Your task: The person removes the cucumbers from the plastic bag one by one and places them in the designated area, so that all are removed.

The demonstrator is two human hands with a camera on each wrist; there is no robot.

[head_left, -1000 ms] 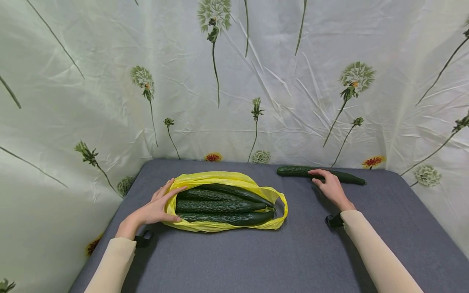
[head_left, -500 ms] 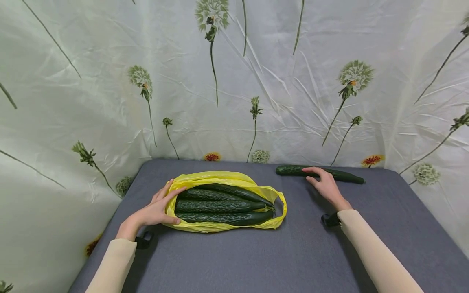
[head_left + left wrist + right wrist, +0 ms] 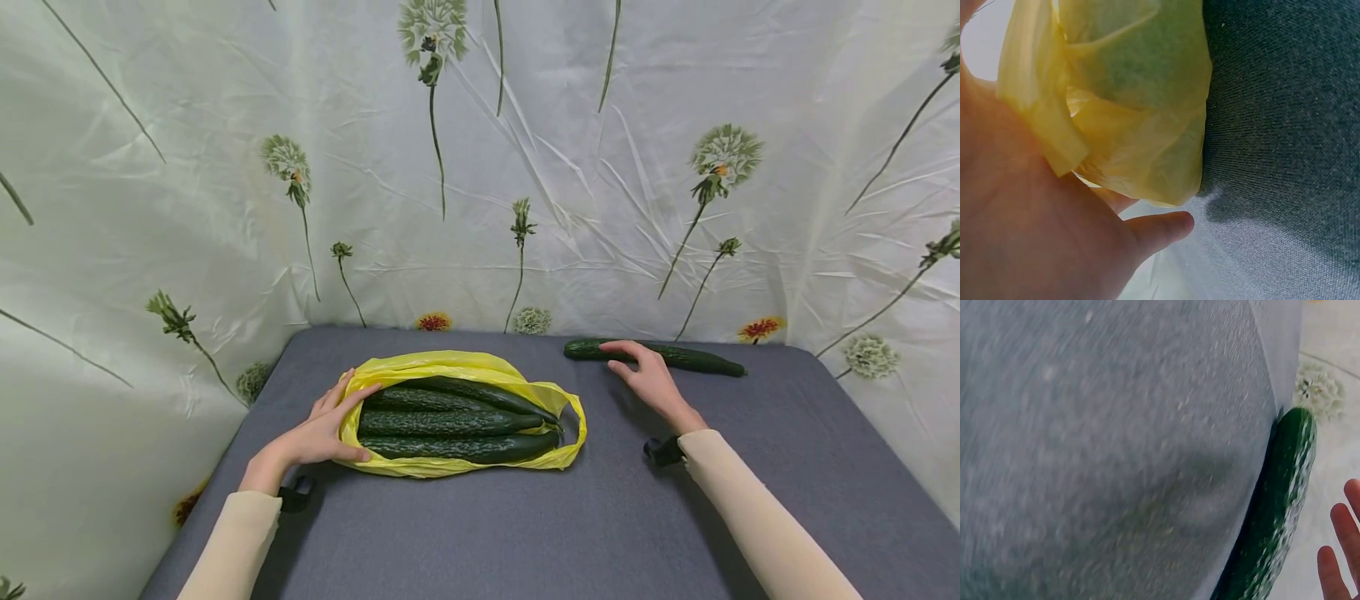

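Note:
A yellow plastic bag lies on its side with several dark green cucumbers showing through its mouth. My left hand spans the bag's left end, thumb and index finger spread over the rim. In the left wrist view, a fold of the yellow bag lies against the palm, and the visible fingers are extended. One cucumber lies outside near the back edge. Over its left part is my right hand; in the right wrist view its fingers are spread beside the cucumber.
The table has a grey cloth surface. Directly behind it hangs a pale curtain printed with dandelions, which also runs along both sides. A dark strap sits at the right wrist.
My right hand has slid leftward along the loose cucumber, which has stayed in place. The left hand and the bag look unchanged.

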